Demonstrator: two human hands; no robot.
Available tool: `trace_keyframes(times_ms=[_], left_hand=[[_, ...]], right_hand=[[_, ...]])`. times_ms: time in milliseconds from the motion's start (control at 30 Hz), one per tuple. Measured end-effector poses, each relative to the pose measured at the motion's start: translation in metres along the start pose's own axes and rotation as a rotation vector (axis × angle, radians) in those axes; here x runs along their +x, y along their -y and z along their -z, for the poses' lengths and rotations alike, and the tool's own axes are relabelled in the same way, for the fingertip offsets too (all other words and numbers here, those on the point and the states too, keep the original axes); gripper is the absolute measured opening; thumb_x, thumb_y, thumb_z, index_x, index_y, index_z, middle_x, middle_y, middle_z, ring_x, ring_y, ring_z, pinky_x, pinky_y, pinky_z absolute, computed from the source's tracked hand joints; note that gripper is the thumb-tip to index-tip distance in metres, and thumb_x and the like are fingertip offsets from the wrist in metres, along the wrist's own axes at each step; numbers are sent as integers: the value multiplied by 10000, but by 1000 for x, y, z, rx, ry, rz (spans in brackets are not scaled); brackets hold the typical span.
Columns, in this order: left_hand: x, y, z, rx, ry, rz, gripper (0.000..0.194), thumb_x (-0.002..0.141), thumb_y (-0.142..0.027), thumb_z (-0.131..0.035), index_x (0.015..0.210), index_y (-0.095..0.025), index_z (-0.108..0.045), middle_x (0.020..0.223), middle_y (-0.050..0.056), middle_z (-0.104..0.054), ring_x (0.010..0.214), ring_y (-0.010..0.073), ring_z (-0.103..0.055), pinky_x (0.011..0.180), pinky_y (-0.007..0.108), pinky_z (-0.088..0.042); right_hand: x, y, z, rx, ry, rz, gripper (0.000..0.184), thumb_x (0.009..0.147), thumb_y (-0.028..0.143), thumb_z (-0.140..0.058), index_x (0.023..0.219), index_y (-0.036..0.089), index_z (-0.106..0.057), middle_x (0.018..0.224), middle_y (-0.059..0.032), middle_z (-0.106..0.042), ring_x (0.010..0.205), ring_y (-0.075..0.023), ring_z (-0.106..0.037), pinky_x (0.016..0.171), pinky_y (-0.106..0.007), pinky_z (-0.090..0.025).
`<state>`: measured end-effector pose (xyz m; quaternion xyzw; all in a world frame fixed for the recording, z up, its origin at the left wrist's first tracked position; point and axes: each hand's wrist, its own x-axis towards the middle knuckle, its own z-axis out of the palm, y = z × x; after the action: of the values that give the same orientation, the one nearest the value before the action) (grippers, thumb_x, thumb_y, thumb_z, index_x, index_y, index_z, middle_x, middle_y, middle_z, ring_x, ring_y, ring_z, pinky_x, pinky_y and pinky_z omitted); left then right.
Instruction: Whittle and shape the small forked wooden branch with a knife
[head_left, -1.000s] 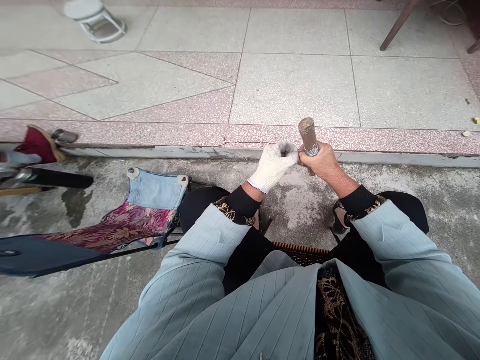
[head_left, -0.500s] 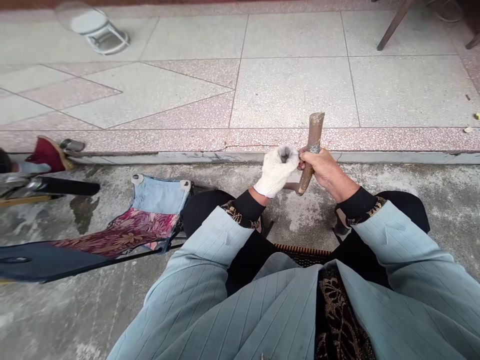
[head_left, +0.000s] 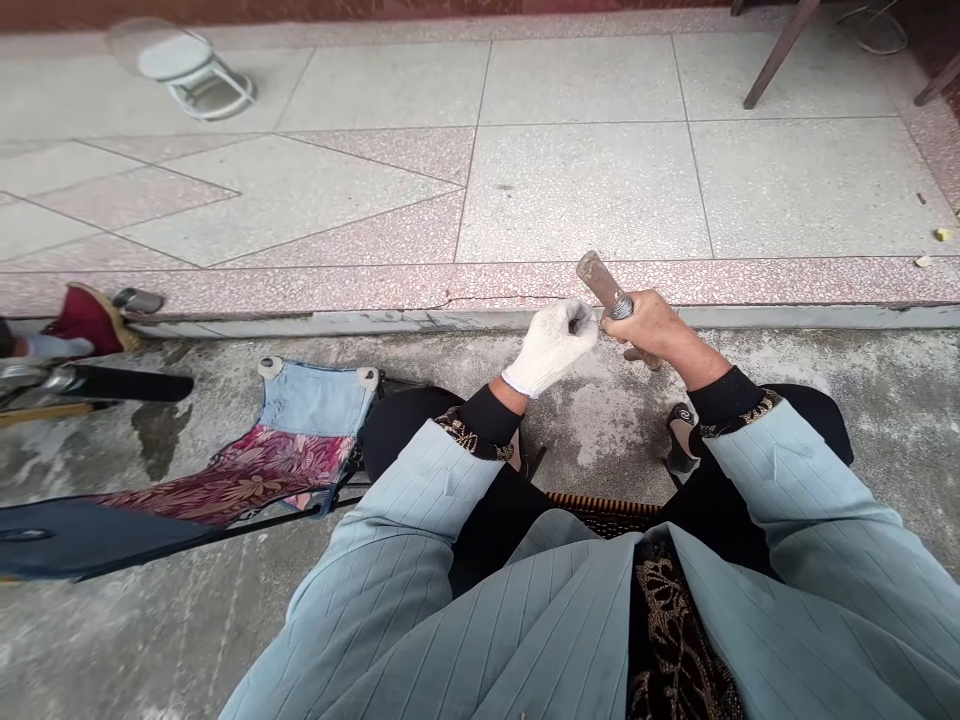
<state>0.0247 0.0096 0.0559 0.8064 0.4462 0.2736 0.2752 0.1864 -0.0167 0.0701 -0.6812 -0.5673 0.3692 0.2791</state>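
My right hand [head_left: 651,325], bare, is closed around a brown wooden stick [head_left: 598,279] with a band of silvery wire [head_left: 622,306] wound about it. The stick's blunt upper end tilts up and to the left. A shorter brown part sticks out below the hand, and how it joins the stick is hidden. In a white knitted glove, my left hand [head_left: 556,348] is curled just left of the stick, thumb and fingers pinched together. Whatever this pinch may hold is too small to make out.
A raised tiled step [head_left: 585,190] runs across in front, above rough concrete. To my left stands a folding chair [head_left: 300,440] with patterned fabric. A small white stool [head_left: 187,70] is farther off. Someone's red shoe [head_left: 90,320] shows at the left edge.
My right hand has turned the stick, so its upper end now leans left instead of standing nearly upright. My left hand stays pinched beside it, almost in the same place.
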Motion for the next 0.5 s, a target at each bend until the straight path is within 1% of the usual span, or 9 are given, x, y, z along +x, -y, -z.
trace_keyframes(times_ms=[67,133,233,333,433,500], left_hand=[[1,-1,1,-12,17,0,149,725,-201,-492,601,-176,-414,559,-34,-386,545,92,-352,536,256,-255],[1,-2,2,-7,27,-3,165,723,-197,-494,589,-177,-400,552,-36,-367,539,90,-341,534,257,-252],[2,-1,3,8,38,-29,200,721,-191,-504,579,-181,-363,546,-40,-336,532,87,-326,528,259,-245],[2,2,2,41,50,-61,250,743,-212,-509,570,-185,-330,532,-43,-309,517,86,-315,521,266,-229],[2,6,-1,62,77,-77,226,751,-214,-513,581,-183,-367,535,-38,-357,514,89,-343,523,269,-240],[1,7,-2,68,81,-81,188,745,-204,-518,596,-180,-407,550,-30,-405,525,96,-372,531,268,-259]], right_hand=[[0,0,1,82,59,-51,128,643,265,-614,698,155,-582,523,17,-503,469,-106,-462,408,-212,-353],[0,-1,1,128,92,-65,123,634,247,-620,712,156,-592,541,10,-526,474,-111,-478,403,-211,-375],[0,-2,1,144,104,-65,126,628,236,-626,723,160,-591,568,6,-532,474,-108,-473,390,-212,-385],[-1,-1,1,110,99,-38,133,623,232,-639,711,159,-571,584,10,-507,478,-94,-455,395,-205,-382],[-2,0,1,65,116,-26,127,626,228,-635,678,158,-542,559,23,-465,475,-87,-437,408,-207,-376],[-1,-1,-1,44,104,-17,127,627,224,-627,650,159,-521,541,29,-441,478,-88,-432,419,-212,-373]])
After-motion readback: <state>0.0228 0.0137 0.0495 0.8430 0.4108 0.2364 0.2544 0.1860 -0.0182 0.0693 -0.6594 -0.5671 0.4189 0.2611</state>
